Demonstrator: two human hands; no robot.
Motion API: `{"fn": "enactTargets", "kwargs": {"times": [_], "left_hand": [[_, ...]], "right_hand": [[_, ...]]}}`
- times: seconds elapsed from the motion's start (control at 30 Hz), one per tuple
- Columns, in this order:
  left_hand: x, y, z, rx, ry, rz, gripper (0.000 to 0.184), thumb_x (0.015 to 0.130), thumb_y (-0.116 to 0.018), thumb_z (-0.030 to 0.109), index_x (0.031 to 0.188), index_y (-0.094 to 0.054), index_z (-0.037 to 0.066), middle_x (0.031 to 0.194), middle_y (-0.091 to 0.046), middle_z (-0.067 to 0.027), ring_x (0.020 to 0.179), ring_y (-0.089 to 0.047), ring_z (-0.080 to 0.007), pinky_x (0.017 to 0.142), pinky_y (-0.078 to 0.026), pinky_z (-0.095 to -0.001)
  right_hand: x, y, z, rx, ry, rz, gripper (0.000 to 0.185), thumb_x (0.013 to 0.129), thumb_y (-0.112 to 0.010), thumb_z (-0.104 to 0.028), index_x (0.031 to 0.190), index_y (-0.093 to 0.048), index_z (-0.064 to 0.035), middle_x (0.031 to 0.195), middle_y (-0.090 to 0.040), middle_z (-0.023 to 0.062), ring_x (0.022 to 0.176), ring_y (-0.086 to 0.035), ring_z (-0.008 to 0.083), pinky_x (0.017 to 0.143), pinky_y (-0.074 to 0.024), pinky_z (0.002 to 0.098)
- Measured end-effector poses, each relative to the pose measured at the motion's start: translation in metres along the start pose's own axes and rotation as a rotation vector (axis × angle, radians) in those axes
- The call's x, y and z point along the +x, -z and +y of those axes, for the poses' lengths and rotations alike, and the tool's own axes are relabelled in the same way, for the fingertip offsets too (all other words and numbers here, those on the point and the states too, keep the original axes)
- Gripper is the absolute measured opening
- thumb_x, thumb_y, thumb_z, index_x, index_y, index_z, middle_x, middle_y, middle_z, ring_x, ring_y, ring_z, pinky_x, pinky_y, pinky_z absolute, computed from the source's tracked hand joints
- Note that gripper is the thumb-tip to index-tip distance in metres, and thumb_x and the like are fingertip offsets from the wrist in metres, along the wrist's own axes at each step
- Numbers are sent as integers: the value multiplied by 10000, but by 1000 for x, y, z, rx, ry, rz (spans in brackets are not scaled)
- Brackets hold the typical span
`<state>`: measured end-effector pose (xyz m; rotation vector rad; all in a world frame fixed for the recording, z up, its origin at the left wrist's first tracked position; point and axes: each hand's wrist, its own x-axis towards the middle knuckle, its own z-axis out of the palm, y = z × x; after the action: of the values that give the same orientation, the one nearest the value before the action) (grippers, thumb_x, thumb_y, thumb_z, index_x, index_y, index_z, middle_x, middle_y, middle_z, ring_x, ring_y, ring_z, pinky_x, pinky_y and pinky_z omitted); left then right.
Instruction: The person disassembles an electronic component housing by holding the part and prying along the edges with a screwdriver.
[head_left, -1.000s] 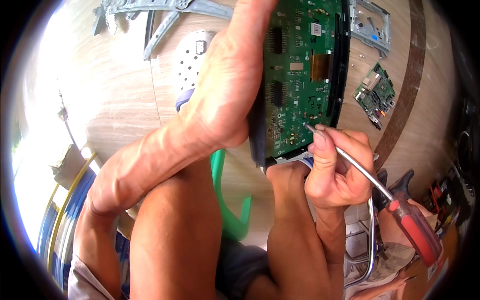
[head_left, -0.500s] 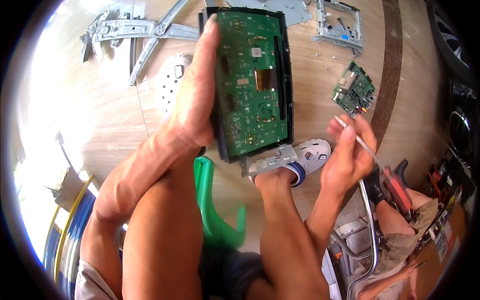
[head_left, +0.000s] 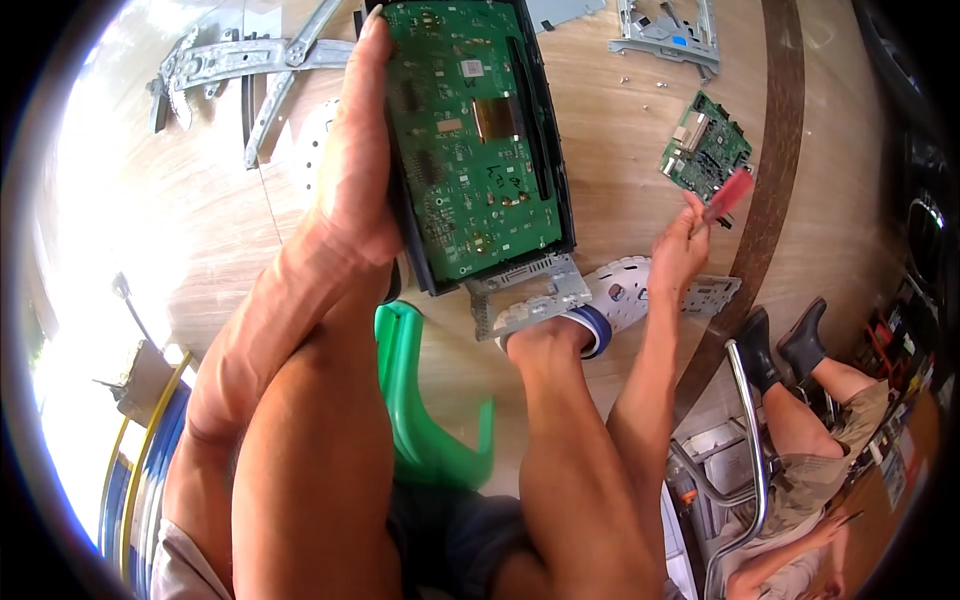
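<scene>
My left hand (head_left: 362,150) grips the left edge of a black-framed unit whose green circuit board (head_left: 470,140) faces up. The unit is tilted above the floor. Off to the right, my right hand (head_left: 685,240) is closed on a screwdriver (head_left: 728,196) with a red handle, which is blurred. That hand is beside a smaller green circuit board (head_left: 706,146) lying on the floor. A perforated metal bracket (head_left: 530,297) shows just below the unit, close to a white clog (head_left: 622,290).
A metal linkage (head_left: 240,62) lies at the upper left, a metal frame (head_left: 665,35) at the upper right, with several screws near it. A green plastic piece (head_left: 425,420) is between my legs. Another person (head_left: 810,450) sits at the lower right, near a chromed tube (head_left: 752,440).
My right hand has moved away from the unit to the right with the screwdriver, whose handle has swung upward. The unit in my left hand appears farther left and lower-angled in view.
</scene>
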<state>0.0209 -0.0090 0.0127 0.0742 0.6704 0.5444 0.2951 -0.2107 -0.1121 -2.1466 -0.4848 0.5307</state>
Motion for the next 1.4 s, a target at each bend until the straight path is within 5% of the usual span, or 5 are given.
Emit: {"fn": "enactTargets", "kwargs": {"times": [0.97, 1.07, 1.1, 1.23, 1.4], "left_hand": [[-4, 16, 15, 4, -176, 173, 643, 994, -504, 632, 1333, -607, 95, 1188, -704, -88, 1029, -695, -228, 903, -594, -418], [-2, -2, 18, 144, -169, 163, 722, 1043, -250, 648, 1498, -450, 124, 1440, -541, -135, 1378, -462, -291, 1156, -382, -486], [-8, 11, 35, -40, -154, -280, 642, 1055, -321, 588, 1446, -507, 113, 1358, -611, -113, 1330, -514, -257, 1147, -406, -427], [4, 3, 18, -17, -205, 168, 751, 999, -373, 713, 1329, -593, 76, 1151, -704, -106, 990, -701, -214, 897, -598, -424], [4, 6, 17, -127, -107, 130, 747, 1006, -347, 712, 1311, -607, 83, 1139, -708, -100, 992, -703, -216, 903, -594, -423]], "right_hand": [[6, -32, 16, -551, 222, -110, 226, 966, -705, -194, 1061, -683, 10, 833, -706, 105, 758, -634, 204, 745, -518, 382], [-4, -25, -6, -406, 122, -142, 253, 974, -700, -220, 1058, -666, 16, 816, -684, 65, 769, -620, 215, 766, -514, 392], [-10, -22, -19, -223, 23, -143, 230, 976, -700, -208, 1045, -661, 8, 811, -660, 48, 684, -550, 162, 659, -444, 346], [-36, -6, -88, 419, -133, -181, 155, 989, -679, -150, 1036, -645, -6, 776, -585, 15, 467, -264, 8, 409, -164, 214], [-74, -9, -186, 442, 43, -372, 137, 974, -670, -80, 1043, -653, 38, 813, -656, 59, 477, -317, 18, 411, -240, 204]]}}
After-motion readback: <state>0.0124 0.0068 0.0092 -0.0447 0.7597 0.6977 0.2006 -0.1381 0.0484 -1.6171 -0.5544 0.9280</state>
